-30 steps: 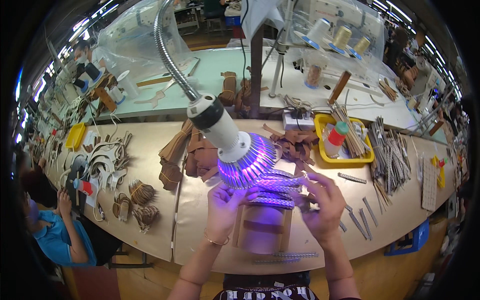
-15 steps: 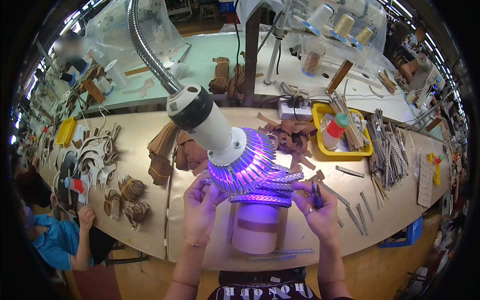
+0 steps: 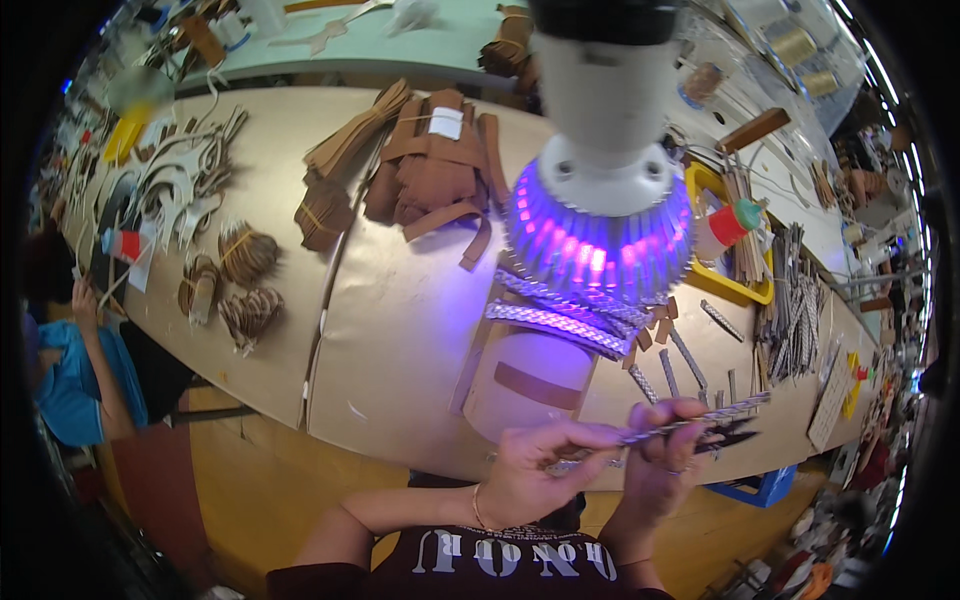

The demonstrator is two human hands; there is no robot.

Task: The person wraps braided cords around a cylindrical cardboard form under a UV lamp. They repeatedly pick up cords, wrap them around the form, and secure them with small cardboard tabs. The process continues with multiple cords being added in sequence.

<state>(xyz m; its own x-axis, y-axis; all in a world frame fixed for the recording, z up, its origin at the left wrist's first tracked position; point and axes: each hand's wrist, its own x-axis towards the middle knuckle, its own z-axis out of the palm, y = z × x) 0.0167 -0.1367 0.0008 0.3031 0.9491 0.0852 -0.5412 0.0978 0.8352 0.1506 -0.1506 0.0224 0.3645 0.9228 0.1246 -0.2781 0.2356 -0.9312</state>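
A thin braided strip (image 3: 742,408) is stretched between my hands in front of my body. My left hand (image 3: 548,462) pinches its left end between thumb and fingers. Further right, my right hand (image 3: 668,450) grips the strip too, and small dark snips (image 3: 728,438) with pointed blades stick out from it, pointing right. Beyond my hands, several braided strips (image 3: 560,325) lie across the top of a pale rounded block (image 3: 515,415) marked with a brown band. A lamp with a finned head (image 3: 600,245) hangs over them and casts purple light.
Brown strap bundles (image 3: 435,165) lie at the back, with tied coils (image 3: 248,255) to the left. A yellow tray (image 3: 745,282) holding a red-banded bottle (image 3: 728,225) stands right, near loose braided strips (image 3: 795,320). At far left sits a person in blue (image 3: 85,385).
Both hands have left the strips under the lamp and come nearer my body, to the right, with one braided strip between them. My view has shifted, too.
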